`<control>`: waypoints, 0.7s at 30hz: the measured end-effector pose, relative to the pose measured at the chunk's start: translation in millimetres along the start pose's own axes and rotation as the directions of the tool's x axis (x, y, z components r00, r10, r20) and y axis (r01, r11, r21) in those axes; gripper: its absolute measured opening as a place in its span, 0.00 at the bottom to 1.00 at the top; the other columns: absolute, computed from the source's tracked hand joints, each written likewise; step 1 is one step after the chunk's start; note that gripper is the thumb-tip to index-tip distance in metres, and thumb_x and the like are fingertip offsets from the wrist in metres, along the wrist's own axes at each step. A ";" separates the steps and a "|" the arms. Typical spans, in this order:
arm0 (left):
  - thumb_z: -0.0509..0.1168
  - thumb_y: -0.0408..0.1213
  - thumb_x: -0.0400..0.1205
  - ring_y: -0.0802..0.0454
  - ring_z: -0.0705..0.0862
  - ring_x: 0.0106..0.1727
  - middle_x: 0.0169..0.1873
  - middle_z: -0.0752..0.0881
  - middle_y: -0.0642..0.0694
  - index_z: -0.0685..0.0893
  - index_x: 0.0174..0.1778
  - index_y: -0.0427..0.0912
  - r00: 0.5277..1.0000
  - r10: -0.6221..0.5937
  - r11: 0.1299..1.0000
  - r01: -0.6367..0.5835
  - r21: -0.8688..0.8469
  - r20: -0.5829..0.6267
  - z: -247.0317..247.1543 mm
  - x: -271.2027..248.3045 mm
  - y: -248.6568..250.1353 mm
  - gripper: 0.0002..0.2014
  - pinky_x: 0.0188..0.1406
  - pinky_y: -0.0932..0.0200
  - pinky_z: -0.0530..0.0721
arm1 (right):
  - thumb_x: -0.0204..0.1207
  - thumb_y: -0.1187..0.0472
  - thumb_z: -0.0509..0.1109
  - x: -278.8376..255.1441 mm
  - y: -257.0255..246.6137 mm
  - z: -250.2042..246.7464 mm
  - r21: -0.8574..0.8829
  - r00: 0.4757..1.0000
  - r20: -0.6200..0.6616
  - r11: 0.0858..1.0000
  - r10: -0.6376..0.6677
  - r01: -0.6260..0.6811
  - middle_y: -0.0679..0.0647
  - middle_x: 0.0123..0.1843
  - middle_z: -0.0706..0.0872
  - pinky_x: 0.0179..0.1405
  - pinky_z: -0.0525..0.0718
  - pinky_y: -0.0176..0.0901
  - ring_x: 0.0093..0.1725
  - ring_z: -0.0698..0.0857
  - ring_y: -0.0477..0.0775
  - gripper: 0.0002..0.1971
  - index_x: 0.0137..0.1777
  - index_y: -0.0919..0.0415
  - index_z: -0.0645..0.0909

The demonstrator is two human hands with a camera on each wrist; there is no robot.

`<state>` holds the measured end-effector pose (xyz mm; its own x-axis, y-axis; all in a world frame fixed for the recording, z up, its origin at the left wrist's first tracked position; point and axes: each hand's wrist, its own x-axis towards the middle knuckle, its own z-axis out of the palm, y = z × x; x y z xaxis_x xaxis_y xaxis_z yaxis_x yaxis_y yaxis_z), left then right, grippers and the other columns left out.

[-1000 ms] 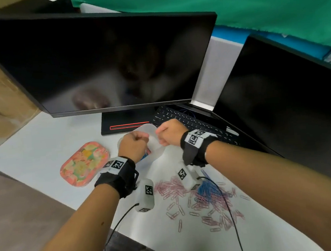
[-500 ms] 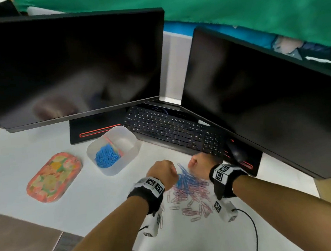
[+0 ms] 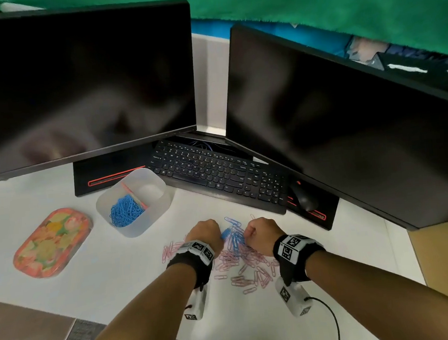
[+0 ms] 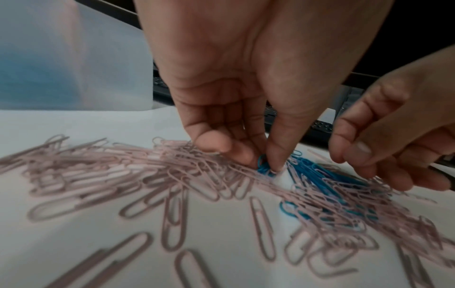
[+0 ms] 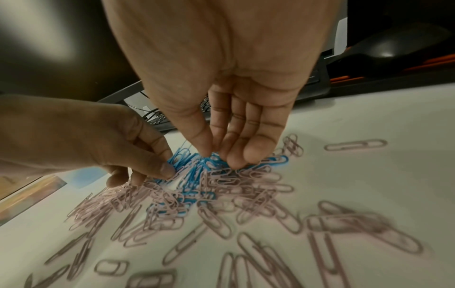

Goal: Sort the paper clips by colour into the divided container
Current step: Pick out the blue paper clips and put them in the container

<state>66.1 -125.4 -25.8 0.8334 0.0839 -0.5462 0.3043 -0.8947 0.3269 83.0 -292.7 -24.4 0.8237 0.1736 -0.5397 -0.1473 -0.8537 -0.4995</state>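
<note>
A mixed pile of pink paper clips [image 3: 252, 272] and blue paper clips [image 3: 233, 238] lies on the white table in front of me. My left hand [image 3: 206, 233] is on the pile's left side. In the left wrist view, its thumb and forefinger [image 4: 262, 162] pinch a small bunch of blue clips [image 4: 264, 167]. On the pile's right side, my right hand [image 3: 262, 231] has its thumb and fingertips [image 5: 219, 157] closed on blue clips [image 5: 192, 175]. The translucent divided container [image 3: 156, 215] stands to the far left. Its left compartment holds blue clips [image 3: 125, 211].
A flowered tray [image 3: 51, 242] lies left of the container. A black keyboard [image 3: 218, 175] and mouse [image 3: 304, 198] sit just beyond the pile, under two dark monitors [image 3: 76, 82]. The table's front edge [image 3: 76, 318] runs near my left forearm.
A second ago both hands were at the container. They have come back to the pile and now pinch blue clips; my head has turned right.
</note>
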 end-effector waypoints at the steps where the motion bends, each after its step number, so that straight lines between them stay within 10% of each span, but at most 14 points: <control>1: 0.67 0.41 0.78 0.44 0.87 0.44 0.45 0.89 0.43 0.87 0.47 0.41 1.000 -0.008 1.000 0.008 -0.025 0.002 -1.3 0.6 -2.1 0.08 0.44 0.54 0.87 | 0.72 0.64 0.67 0.2 -0.5 0.3 0.001 1.000 -0.001 1.000 -0.005 0.005 0.52 0.46 0.89 0.51 0.87 0.44 0.47 0.87 0.53 0.07 0.42 0.58 0.87; 13: 0.74 0.33 0.73 0.49 0.87 0.39 0.35 0.89 0.47 0.85 0.32 0.47 0.997 -0.075 0.838 0.069 -0.541 0.011 -21.4 1.8 -39.6 0.07 0.41 0.56 0.88 | 0.73 0.69 0.63 17.9 -27.5 4.8 -0.153 0.967 0.027 0.955 -0.254 0.255 0.52 0.46 0.85 0.48 0.80 0.38 0.49 0.84 0.55 0.12 0.48 0.57 0.86; 21: 0.75 0.28 0.72 0.44 0.90 0.39 0.34 0.91 0.42 0.85 0.45 0.51 0.998 -0.043 0.737 0.064 -0.673 0.049 -24.3 -1.0 -56.7 0.13 0.48 0.46 0.90 | 0.75 0.69 0.63 29.6 -44.0 13.1 -0.418 0.875 0.223 0.769 -0.429 0.484 0.53 0.57 0.81 0.56 0.82 0.51 0.59 0.79 0.57 0.18 0.62 0.55 0.82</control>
<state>59.2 -64.1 -25.0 0.7963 0.1005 -0.5965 0.5883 -0.3585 0.7249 106.7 -243.5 -27.3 0.6619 0.6281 -0.4091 0.5139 -0.7776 -0.3623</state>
